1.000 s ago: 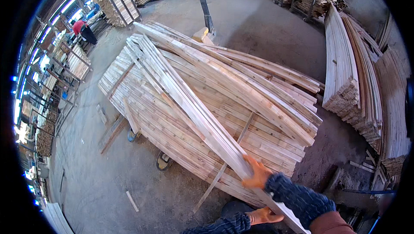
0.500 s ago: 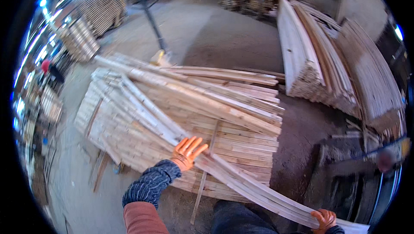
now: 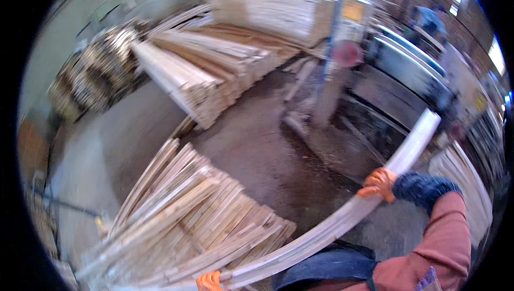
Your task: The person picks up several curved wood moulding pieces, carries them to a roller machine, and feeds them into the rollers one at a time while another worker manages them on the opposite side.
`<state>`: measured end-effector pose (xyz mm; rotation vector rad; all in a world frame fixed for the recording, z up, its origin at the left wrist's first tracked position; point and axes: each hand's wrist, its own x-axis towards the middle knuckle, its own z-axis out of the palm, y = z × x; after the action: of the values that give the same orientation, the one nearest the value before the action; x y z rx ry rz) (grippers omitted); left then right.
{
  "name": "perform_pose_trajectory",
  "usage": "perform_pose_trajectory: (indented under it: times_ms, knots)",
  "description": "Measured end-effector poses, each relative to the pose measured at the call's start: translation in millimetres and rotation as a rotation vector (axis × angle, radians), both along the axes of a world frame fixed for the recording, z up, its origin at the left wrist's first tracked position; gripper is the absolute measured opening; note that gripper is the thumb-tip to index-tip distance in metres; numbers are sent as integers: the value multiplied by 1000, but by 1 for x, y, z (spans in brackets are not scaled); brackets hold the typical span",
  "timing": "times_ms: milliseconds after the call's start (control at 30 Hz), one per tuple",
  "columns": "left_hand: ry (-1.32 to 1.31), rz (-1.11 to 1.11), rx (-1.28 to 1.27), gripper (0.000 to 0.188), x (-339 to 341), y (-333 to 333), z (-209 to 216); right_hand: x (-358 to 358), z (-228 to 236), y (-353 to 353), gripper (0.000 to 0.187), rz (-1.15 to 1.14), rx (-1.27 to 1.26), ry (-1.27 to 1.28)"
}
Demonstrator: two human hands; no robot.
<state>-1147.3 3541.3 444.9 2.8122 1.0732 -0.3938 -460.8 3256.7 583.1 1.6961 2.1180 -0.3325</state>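
A few long pale wooden boards [image 3: 342, 225], lying against one another, stretch across my front from the lower edge up to the right. My right hand [image 3: 378, 184], in an orange glove, is closed round them toward their far end. At the bottom edge, my left hand [image 3: 209, 281], also orange-gloved, grips the same boards nearer the pile; part of it is cut off by the picture's rim. Beside my left hand lies a pile of planks [image 3: 214, 213], with several loose ones resting slantwise on top.
A machine with a long metal roller or cover [image 3: 409, 66] stands ahead right, beside an upright post [image 3: 334, 50] with a blurred red disc. Another person [image 3: 428, 20] is behind it. Stacked lumber [image 3: 198, 84] stands farther off to the left. Scrap wood [image 3: 301, 79] lies near the post.
My view has turned right, toward the machine. The boards have swung round with me, their far end now raised ahead right. My left hand's fingers, spread before, are now curled on the boards.
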Motion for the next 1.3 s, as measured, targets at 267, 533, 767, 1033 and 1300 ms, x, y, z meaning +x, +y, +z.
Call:
perform_pose_trajectory:
  times_ms: [267,533,767,1033,1300]
  knots:
    - [-229,-14,134,49,91,-72,55,143,-24,-9,107,90,383,185]
    - [-9,-45,104,53,234,-132,117,182,-35,-20,128,-196,392,-71]
    - [-221,-80,-78,88,363,-160,85,98,-87,3,126,172,576,378]
    - [-574,-85,-98,93,392,-174,86,100,-57,23,113,165,361,327]
    - [-321,135,174,94,195,-160,93,170,-64,-2,91,-212,521,56]
